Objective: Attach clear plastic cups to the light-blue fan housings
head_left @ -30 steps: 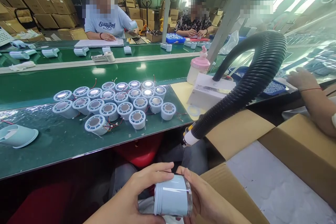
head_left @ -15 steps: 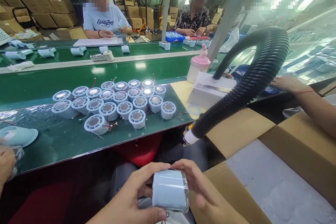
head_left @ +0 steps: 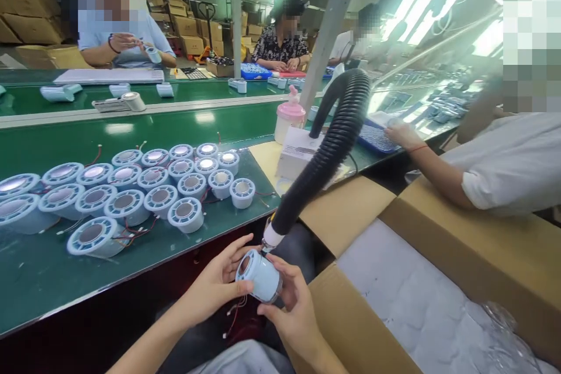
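A light-blue round housing (head_left: 265, 278) is held between my two hands over my lap. One end shows a ring of slots around a metal disc, and thin wires with small plugs dangle below it. My left hand (head_left: 217, 280) has its thumb and fingers about the disc end. My right hand (head_left: 294, 304) grips the other end, where a clear rim shows. Right above the housing hangs the white nozzle (head_left: 272, 236) of a black corrugated hose (head_left: 326, 155); whether they touch I cannot tell. Similar housings (head_left: 186, 214) stand disc-up in rows on the green bench (head_left: 39, 280).
An open cardboard box (head_left: 350, 310) with white lining and some clear plastic stands to my right. Behind the hose are a white carton (head_left: 298, 155) and a pink-lidded bottle (head_left: 290, 114). A co-worker's arm (head_left: 438, 169) reaches to a blue tray (head_left: 377, 136). Others sit across the conveyor (head_left: 175, 123).
The housing has tilted so its disc end now shows, and it sits higher, close beneath the nozzle. My view has swung to the right.
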The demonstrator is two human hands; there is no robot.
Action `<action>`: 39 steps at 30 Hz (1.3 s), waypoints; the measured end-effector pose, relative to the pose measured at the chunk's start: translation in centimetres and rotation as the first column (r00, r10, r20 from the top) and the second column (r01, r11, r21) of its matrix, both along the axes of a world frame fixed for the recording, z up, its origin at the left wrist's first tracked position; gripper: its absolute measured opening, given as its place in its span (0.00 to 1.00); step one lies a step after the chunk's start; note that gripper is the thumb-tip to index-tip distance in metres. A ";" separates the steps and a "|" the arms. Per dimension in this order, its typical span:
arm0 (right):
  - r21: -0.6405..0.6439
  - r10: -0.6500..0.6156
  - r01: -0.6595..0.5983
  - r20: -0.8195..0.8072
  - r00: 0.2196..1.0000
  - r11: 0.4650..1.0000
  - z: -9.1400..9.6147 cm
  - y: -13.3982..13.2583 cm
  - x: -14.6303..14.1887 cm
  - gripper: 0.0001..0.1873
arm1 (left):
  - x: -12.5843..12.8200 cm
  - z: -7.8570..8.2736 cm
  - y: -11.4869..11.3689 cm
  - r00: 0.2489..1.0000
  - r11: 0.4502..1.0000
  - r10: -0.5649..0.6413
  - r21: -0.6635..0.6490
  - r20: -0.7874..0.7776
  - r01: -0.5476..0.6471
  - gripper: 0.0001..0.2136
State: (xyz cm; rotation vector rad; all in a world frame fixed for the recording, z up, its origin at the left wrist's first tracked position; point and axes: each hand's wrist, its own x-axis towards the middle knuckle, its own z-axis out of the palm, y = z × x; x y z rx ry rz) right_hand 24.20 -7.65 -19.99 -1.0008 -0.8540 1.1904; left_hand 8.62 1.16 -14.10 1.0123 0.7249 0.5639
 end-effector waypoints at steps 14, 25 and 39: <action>0.145 0.014 -0.024 0.069 0.997 0.989 -0.3 2.6 0.4 0.29 | -1.3 1.0 1.5 0.998 0.999 -0.030 0.044 0.048 0.028 0.33; 0.047 0.338 -0.340 0.048 0.940 0.939 5.7 -0.7 1.7 0.34 | -4.9 3.3 -3.1 0.976 0.942 -0.063 0.311 -0.207 0.126 0.32; -0.141 0.463 -0.458 0.007 0.886 0.878 8.8 -1.8 2.2 0.33 | -6.5 4.7 -4.8 0.900 0.767 -0.049 0.561 -0.432 0.311 0.33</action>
